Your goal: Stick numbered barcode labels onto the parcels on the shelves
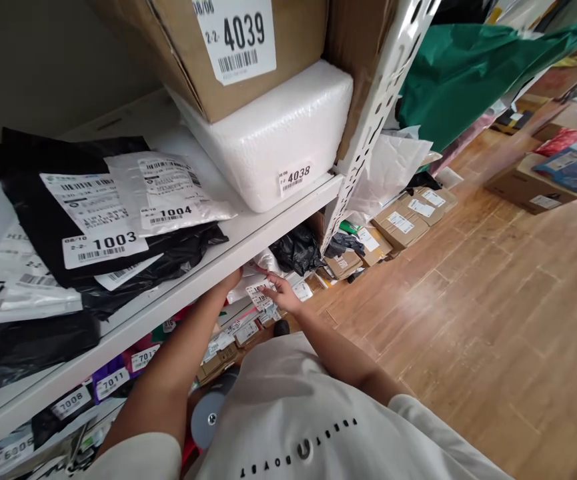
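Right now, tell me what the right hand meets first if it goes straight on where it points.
The white labelled parcel; the right hand seems to touch its label with its fingertips, though depth is unclear.

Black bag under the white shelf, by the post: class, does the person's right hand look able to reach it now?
Probably yes. The right hand rests on a labelled white parcel just short of the black bag, nothing lies between them, and the shelf above leaves an open gap.

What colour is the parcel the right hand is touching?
White parcel, with a printed label; the head view shows it under the shelf.
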The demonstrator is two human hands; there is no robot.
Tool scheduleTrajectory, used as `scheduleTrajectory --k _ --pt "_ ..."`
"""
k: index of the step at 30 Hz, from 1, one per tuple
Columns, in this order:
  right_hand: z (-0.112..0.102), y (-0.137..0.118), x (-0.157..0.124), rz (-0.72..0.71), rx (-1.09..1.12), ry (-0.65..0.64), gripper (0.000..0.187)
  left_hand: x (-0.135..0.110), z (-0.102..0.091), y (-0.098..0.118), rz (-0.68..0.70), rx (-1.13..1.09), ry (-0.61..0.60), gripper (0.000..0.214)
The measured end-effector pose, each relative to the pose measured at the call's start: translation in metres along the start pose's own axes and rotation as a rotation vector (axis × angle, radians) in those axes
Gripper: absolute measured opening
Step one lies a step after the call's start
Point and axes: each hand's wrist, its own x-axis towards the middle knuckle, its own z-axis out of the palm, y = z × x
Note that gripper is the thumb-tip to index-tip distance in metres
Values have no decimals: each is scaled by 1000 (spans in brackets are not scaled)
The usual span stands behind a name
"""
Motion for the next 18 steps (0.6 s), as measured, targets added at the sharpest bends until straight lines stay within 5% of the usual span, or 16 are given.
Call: scheduleTrajectory --k 18 --pt "11 1 -3 95 78 118 28 -12 -4 -5 9 40 7 43"
